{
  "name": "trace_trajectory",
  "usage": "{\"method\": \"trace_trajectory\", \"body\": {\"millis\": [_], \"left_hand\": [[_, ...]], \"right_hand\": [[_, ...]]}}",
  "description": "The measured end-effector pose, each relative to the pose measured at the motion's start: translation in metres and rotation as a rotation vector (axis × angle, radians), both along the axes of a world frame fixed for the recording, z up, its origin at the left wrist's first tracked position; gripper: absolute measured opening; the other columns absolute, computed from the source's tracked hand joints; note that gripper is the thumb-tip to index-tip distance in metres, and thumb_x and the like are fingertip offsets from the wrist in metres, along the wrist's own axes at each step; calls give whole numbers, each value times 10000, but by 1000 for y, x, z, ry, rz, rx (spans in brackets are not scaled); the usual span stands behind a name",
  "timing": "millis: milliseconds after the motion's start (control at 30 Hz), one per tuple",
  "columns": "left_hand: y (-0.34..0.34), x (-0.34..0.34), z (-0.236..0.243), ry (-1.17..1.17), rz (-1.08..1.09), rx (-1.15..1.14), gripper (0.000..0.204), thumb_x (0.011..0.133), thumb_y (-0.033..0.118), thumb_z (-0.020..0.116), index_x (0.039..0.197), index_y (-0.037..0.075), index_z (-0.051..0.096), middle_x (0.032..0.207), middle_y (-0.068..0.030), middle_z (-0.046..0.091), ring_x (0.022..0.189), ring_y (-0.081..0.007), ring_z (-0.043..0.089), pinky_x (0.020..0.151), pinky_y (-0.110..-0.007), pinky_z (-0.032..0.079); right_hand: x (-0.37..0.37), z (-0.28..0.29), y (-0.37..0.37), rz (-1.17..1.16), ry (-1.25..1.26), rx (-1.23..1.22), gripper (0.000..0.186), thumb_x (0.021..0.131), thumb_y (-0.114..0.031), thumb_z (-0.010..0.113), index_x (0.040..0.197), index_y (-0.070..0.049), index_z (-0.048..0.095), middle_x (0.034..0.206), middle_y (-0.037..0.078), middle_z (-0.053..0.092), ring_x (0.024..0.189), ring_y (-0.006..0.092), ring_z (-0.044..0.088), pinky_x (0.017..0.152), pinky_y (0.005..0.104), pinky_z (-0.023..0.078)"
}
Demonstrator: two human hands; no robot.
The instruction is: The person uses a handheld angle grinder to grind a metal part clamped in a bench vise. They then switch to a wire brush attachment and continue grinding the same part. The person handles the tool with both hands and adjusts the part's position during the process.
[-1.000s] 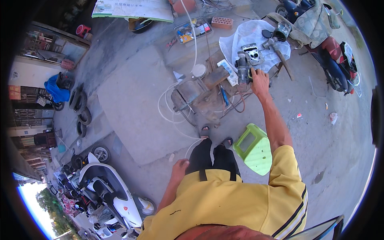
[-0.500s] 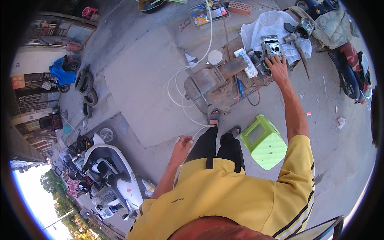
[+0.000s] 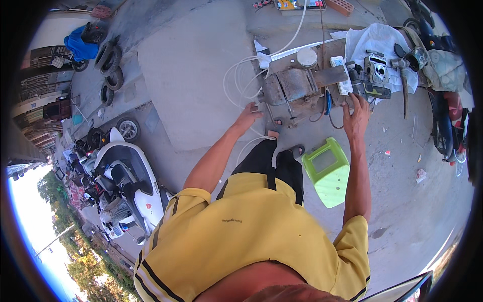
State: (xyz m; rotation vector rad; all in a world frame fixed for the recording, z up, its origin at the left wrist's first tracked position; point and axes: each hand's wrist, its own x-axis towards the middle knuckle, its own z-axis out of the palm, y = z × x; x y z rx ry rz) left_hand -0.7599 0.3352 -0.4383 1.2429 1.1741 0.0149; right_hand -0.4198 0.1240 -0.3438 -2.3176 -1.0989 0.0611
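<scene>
Reaching forward on the left, my left hand (image 3: 248, 119) is beside the handle end of a rusty bench vise (image 3: 289, 86). Its fingers look apart, and I see nothing in them. My right hand (image 3: 356, 120) stretches past a green plastic stool (image 3: 329, 173). Its spread fingers point at the lower end of a white power strip (image 3: 340, 74); whether they touch it I cannot tell. A blue-handled tool (image 3: 328, 103) lies between the vise and this hand. Just beyond, a metal engine cylinder head (image 3: 376, 68) rests on a white cloth (image 3: 363, 41).
A hammer (image 3: 404, 88) lies right of the engine part, near a metal cylinder (image 3: 416, 59). A round white-topped can (image 3: 307, 58) stands behind the vise. White hose (image 3: 229, 90) loops on the ground at left. A white scooter (image 3: 143, 176) and tires (image 3: 113, 60) are farther left.
My right hand has left the engine part and come left and nearer, by the power strip. My left hand has moved forward from beside my leg to the vise. The view has shifted.
</scene>
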Motion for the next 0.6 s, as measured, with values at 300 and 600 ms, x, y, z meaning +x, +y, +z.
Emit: {"method": "trace_trajectory", "body": {"millis": [300,600], "left_hand": [[-85,8,-85,-173,123,-363,305,1018,343,546,1024,51,636,1123,-150,712,994,-207,681,875,-303,500],[-82,7,-40,82,-118,155,546,1019,412,504,948,-113,637,918,-322,675,924,-488,663,823,-519,486]], "right_hand": [[-162,-26,30,-251,1225,272,438,1052,-372,588,1299,-18,665,1115,87,716,1045,196,679,902,331,531],[-174,-13,49,-274,1519,452,337,1036,-238,629,1234,34,655,1033,82,713,908,151,675,821,286,556]]}}
